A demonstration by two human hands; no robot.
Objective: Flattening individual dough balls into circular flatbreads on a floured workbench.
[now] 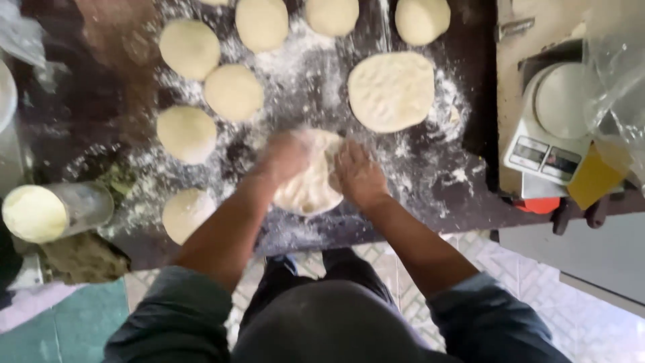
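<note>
Both hands are down on the dough at the centre of the frame. The left hand (285,158) is blurred, lying flat on the upper left of the flattened dough piece (310,185), fingers spread, nothing clenched. The right hand (359,176) presses on the piece's right edge, palm down, grip released, fingers laid flat against the dough rather than wrapped around it. The piece itself lies on the dark, flour-dusted bench (101,101), near its front edge, in a scatter of white flour.

Just above and to the right, a second flattened disc (391,91) lies on its own, apart from the hands. Round dough balls (189,48) fill the upper and left part of the frame, several close together, one more at lower left near the bench edge. At far left a clear cup (57,212) lies on its side with a pale yellow filling. At right stands a white kitchen scale (547,128), with clear plastic film (615,81) draped beside it.
</note>
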